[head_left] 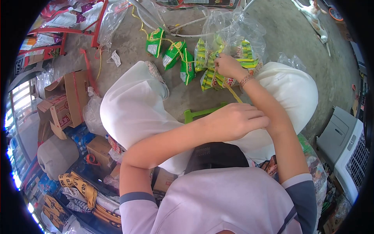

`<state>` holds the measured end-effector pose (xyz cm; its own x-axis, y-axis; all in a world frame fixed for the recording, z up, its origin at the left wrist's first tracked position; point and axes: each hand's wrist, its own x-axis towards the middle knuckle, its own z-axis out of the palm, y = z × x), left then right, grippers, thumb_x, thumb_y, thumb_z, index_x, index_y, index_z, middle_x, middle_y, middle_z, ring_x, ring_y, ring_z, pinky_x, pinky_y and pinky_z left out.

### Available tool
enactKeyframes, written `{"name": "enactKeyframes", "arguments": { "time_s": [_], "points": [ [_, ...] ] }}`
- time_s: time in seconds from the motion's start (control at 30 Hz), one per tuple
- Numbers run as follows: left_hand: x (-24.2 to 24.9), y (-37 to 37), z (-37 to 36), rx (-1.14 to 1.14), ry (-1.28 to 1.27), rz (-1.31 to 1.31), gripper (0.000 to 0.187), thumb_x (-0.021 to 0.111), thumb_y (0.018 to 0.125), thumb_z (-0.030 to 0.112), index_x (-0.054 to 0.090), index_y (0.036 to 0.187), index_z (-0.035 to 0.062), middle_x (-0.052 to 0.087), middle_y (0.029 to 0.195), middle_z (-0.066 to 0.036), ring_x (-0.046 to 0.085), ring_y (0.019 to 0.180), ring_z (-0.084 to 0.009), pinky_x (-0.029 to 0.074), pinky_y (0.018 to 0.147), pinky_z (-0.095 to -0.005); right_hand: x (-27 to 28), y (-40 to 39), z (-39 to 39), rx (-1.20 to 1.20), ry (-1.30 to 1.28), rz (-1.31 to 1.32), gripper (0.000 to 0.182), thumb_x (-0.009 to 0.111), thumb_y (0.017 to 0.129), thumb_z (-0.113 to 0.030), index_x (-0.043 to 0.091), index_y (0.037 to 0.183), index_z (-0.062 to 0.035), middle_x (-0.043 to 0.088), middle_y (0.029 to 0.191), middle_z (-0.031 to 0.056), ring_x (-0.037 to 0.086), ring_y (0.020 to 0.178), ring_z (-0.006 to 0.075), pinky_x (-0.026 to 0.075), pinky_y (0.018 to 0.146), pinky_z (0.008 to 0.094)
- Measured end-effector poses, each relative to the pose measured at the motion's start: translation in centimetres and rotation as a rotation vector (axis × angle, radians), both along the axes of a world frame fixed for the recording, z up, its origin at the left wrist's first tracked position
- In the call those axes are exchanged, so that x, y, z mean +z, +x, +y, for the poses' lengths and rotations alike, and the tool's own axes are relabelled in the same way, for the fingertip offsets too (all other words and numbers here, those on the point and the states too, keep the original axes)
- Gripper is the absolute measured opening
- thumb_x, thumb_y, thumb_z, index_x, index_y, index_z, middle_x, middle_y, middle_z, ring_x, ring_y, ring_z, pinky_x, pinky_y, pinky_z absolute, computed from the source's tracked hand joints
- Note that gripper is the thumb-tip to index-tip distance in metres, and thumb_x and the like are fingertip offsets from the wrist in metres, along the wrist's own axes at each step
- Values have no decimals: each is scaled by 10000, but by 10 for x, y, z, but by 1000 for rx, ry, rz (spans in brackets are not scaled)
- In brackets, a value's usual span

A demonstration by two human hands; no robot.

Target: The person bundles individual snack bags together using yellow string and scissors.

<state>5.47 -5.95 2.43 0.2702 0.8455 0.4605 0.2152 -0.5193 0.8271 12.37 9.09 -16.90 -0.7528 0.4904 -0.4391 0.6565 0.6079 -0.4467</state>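
My right hand (pixel 230 67) is closed in a pinch over green-and-yellow striped snack bags, on what looks like the yellow string (pixel 233 93). The string slants from these bags to my left hand (pixel 238 121), whose fingers are curled round its end, above my right forearm. Several green snack bags (pixel 174 55) hang along the string to the left, tied one after another. Under and beside my right hand, striped snack bags (pixel 208 80) lie partly in a clear plastic bag (pixel 230 27). My fingers hide the exact knot.
A green plastic stool (pixel 194 114) shows between my white-trousered knees. Cardboard boxes (pixel 70 97) and a red rack (pixel 64 31) stand on the left. A cat (pixel 313 19) lies on the concrete floor at the upper right. A grey-and-white appliance (pixel 344 140) stands at the right.
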Motion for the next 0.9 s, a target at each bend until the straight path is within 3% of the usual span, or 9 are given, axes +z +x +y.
{"name": "enactKeyframes", "arguments": {
  "time_s": [0.13,0.23,0.33,0.4,0.47,0.57,0.7,0.77,0.9],
  "points": [
    [-4,-3,0,33,26,50,238,612,742,33,610,979,51,634,895,-77,624,776,-243,517,664,-356,-13,0,-3,51,-29,101,162,658,842,-195,661,962,-85,568,1001,134,607,952,329,487,860,433],
    [0,-9,2,36,43,232,235,619,742,75,599,975,48,607,821,-68,602,734,-225,499,657,-343,-10,-5,-4,27,-70,150,153,623,858,-227,681,919,-100,605,1085,151,621,971,345,499,857,443],
    [-1,-14,2,29,6,360,219,618,753,112,583,961,52,579,774,-55,583,706,-208,480,647,-334,10,-21,29,-159,-189,142,132,651,845,-209,671,938,-118,606,1187,128,620,981,356,503,846,447],
    [-1,-18,1,24,-9,430,184,615,780,128,574,946,59,567,754,-45,576,693,-204,472,643,-333,36,-20,51,-309,-19,309,191,638,840,-155,678,1026,-139,580,1281,108,620,994,364,511,855,452],
    [4,-23,2,10,-9,525,132,612,825,139,568,928,68,560,734,-35,571,679,-205,467,641,-335,53,-13,61,-169,257,426,250,618,841,-136,675,1084,-150,572,1290,110,621,998,368,514,868,453],
    [4,-23,3,72,-37,489,180,607,899,241,558,918,69,566,657,-40,585,609,-227,474,599,-348,40,-2,58,81,311,303,285,605,857,-136,662,1136,-150,585,1232,116,615,1008,363,516,859,462],
    [-2,-26,5,216,-341,683,322,592,926,378,563,913,57,581,580,-84,622,555,-269,486,531,-377,32,15,44,223,179,-123,235,603,862,-121,662,1088,-116,582,1147,116,611,1006,359,511,852,463],
    [-15,-33,7,298,-467,741,373,578,932,415,573,929,43,600,576,-114,644,559,-290,494,512,-392,46,22,52,173,179,-117,185,612,853,-118,659,1031,-94,579,1108,120,608,985,354,504,845,458],
    [-11,-43,25,405,-747,667,429,549,955,409,531,1102,6,644,656,-157,665,641,-345,518,581,-438,110,36,83,180,205,-11,108,634,838,-125,636,913,-47,565,1009,124,591,938,340,485,809,433]
  ]
}}
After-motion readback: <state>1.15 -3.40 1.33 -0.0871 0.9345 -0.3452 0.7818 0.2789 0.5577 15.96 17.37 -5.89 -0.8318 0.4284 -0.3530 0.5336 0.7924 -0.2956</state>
